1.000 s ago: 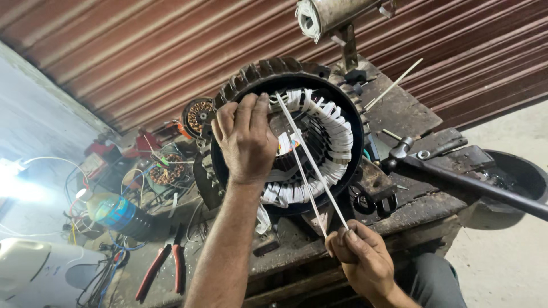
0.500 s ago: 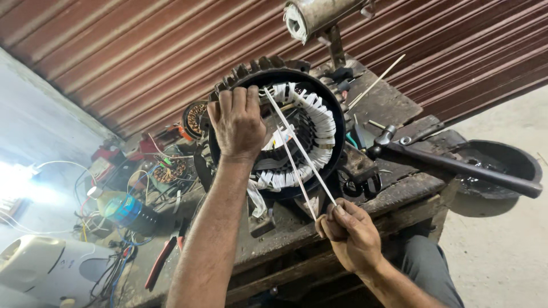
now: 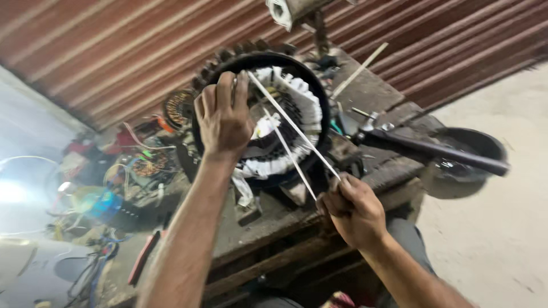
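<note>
A round motor stator point(image 3: 285, 122) stands on edge at the far side of the worn wooden tabletop point(image 3: 274, 219), a black ribbed ring with white-wrapped windings packed around its inner opening. The left hand point(image 3: 224, 120) lies spread over its left rim, fingers curled onto the ring. The right hand point(image 3: 353, 210), nearer and to the right, is closed around two thin white strips point(image 3: 294, 134) running taut up into the windings.

My worktop point(image 3: 365, 94) is a beat-up wooden slab. The big black stator ring point(image 3: 319, 108) with white windings stands on it mid-surface, a long dark-handled tool point(image 3: 439, 151) lies along the right edge, and a pale stick point(image 3: 358, 71) sits near the back edge.
</note>
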